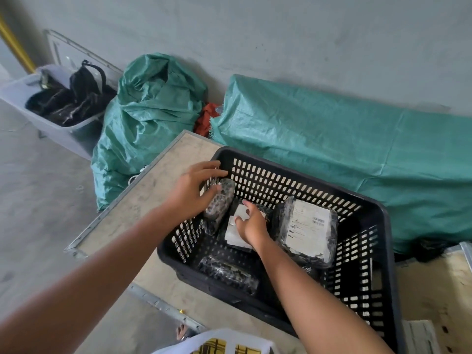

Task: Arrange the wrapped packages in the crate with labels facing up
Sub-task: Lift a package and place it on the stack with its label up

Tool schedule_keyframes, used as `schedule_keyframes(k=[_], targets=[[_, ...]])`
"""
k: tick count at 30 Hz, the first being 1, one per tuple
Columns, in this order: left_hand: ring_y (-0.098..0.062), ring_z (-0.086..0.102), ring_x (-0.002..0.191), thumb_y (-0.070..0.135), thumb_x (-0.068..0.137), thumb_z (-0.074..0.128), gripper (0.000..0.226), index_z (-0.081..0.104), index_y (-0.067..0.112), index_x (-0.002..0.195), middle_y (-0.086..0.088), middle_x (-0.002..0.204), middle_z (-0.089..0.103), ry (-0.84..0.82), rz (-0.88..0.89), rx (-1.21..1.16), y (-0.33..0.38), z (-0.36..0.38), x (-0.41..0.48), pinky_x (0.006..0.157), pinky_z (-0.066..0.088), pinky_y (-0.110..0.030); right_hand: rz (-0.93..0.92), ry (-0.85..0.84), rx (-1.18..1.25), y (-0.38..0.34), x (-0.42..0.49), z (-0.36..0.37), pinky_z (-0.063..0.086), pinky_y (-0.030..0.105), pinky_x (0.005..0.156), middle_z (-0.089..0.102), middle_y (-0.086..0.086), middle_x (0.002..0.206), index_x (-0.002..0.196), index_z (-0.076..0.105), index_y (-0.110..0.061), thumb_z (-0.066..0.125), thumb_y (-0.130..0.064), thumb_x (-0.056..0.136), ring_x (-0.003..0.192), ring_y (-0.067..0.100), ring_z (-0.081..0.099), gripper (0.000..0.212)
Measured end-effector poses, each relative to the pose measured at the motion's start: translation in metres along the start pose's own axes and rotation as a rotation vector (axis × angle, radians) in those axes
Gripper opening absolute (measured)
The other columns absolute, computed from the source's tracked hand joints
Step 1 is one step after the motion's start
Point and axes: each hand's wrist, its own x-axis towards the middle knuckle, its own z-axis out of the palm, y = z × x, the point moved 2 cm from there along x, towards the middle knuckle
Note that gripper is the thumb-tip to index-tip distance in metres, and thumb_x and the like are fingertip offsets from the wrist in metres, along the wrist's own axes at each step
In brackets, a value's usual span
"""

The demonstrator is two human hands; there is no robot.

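Note:
A black slotted crate (pixel 367 254) sits on a low wooden platform (pixel 158 185). Inside it, my left hand (pixel 194 190) grips a dark wrapped package (pixel 219 205) that leans on edge against the crate's left wall. My right hand (pixel 251 223) presses on a flat package (pixel 237 233) in the middle, its white label up. A larger wrapped package (pixel 309 231) lies to the right with its printed label facing up. Another dark package (pixel 229 273) rests by the near wall, with no label showing.
Two green woven sacks, one bulging (pixel 148 118) and one long and flat (pixel 344 154), lie against the grey wall behind the crate. A grey bin (pixel 18 93) with black bags stands at the far left. More wooden board (pixel 434 290) lies to the right.

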Motion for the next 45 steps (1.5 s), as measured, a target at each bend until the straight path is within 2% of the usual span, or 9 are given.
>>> schedule_keyframes(k=[6, 9, 11, 15, 19, 30, 36, 42, 45], targets=[[-0.02, 0.042, 0.143, 0.035, 0.094, 0.069, 0.057, 0.048, 0.044, 0.146, -0.013, 0.156, 0.042, -0.238, -0.288, 0.063, -0.045, -0.002, -0.029, 0.114, 0.039, -0.037, -0.222, -0.193, 0.023, -0.023, -0.001, 0.036, 0.032, 0.02, 0.111, 0.03, -0.001, 0.167, 0.163, 0.025, -0.033, 0.056, -0.016, 0.104, 0.15, 0.019, 0.034, 0.068], [0.011, 0.058, 0.098, 0.029, 0.099, 0.064, 0.051, 0.049, 0.05, 0.142, 0.013, 0.138, 0.057, -0.205, -0.282, -0.106, -0.049, 0.002, -0.033, 0.081, 0.043, -0.004, -0.239, -0.262, -0.016, -0.025, 0.0, 0.044, 0.041, -0.001, 0.075, 0.037, -0.002, 0.163, 0.161, 0.026, -0.041, 0.047, -0.021, 0.106, 0.101, -0.011, 0.062, 0.062], [0.007, 0.061, 0.096, 0.026, 0.099, 0.062, 0.047, 0.052, 0.048, 0.14, 0.013, 0.131, 0.064, -0.174, -0.305, -0.163, -0.051, 0.005, -0.032, 0.083, 0.048, -0.012, -0.222, -0.196, -0.031, -0.025, -0.003, 0.044, 0.047, 0.01, 0.067, 0.055, 0.005, 0.148, 0.157, 0.031, -0.039, 0.051, -0.034, 0.103, 0.08, -0.004, 0.064, 0.058], [0.008, 0.062, 0.074, 0.027, 0.1, 0.059, 0.046, 0.05, 0.052, 0.137, 0.012, 0.112, 0.069, -0.186, -0.314, -0.163, -0.056, 0.007, -0.033, 0.068, 0.05, -0.017, -0.267, -0.021, -0.041, -0.023, -0.009, 0.043, 0.043, 0.005, 0.064, 0.066, -0.006, 0.101, 0.14, 0.041, -0.022, 0.076, -0.041, 0.091, 0.096, 0.02, 0.07, 0.063], [0.001, 0.049, 0.049, 0.029, 0.1, 0.057, 0.046, 0.048, 0.059, 0.134, 0.006, 0.091, 0.07, -0.193, -0.315, -0.18, -0.058, 0.008, -0.034, 0.052, 0.043, -0.018, -0.233, -0.044, -0.024, -0.026, -0.011, 0.046, 0.048, 0.029, 0.102, 0.063, 0.007, 0.136, 0.156, 0.038, -0.022, 0.068, -0.023, 0.098, 0.127, 0.025, 0.059, 0.066], [-0.013, 0.066, 0.072, 0.028, 0.1, 0.058, 0.049, 0.048, 0.058, 0.138, -0.002, 0.126, 0.068, -0.188, -0.315, -0.227, -0.061, 0.011, -0.034, 0.067, 0.057, -0.029, -0.218, 0.099, 0.12, -0.03, -0.03, -0.004, 0.053, 0.017, 0.051, 0.065, -0.001, 0.135, 0.147, 0.055, -0.032, 0.063, -0.021, 0.098, 0.06, 0.006, 0.065, 0.051], [-0.01, 0.053, 0.128, 0.025, 0.093, 0.07, 0.035, 0.069, 0.046, 0.122, 0.007, 0.141, 0.058, 0.113, 0.001, -0.132, -0.024, -0.005, -0.022, 0.106, 0.04, -0.027, -0.325, 0.044, 0.077, -0.035, -0.066, -0.069, 0.056, 0.027, 0.053, 0.06, -0.011, 0.137, 0.13, 0.063, -0.053, 0.062, -0.028, 0.098, 0.06, 0.013, 0.066, 0.041], [-0.012, 0.04, 0.143, 0.029, 0.09, 0.075, 0.034, 0.072, 0.051, 0.115, 0.007, 0.153, 0.047, -0.269, -0.101, -0.347, 0.018, 0.004, -0.009, 0.114, 0.039, -0.048, -0.382, -0.009, 0.063, -0.059, -0.107, -0.135, 0.044, 0.025, 0.048, 0.067, -0.038, 0.081, 0.12, 0.068, -0.059, 0.057, -0.027, 0.098, 0.042, 0.01, 0.045, 0.04], [-0.007, 0.041, 0.143, 0.028, 0.086, 0.079, 0.025, 0.078, 0.039, 0.109, 0.008, 0.148, 0.056, -0.37, -0.107, -0.53, 0.026, 0.008, -0.007, 0.118, 0.033, -0.052, -0.42, -0.061, 0.081, -0.07, -0.119, -0.158, 0.052, 0.064, 0.092, 0.076, -0.008, 0.116, 0.119, 0.072, -0.052, 0.059, -0.022, 0.097, 0.099, 0.055, 0.059, 0.04]])
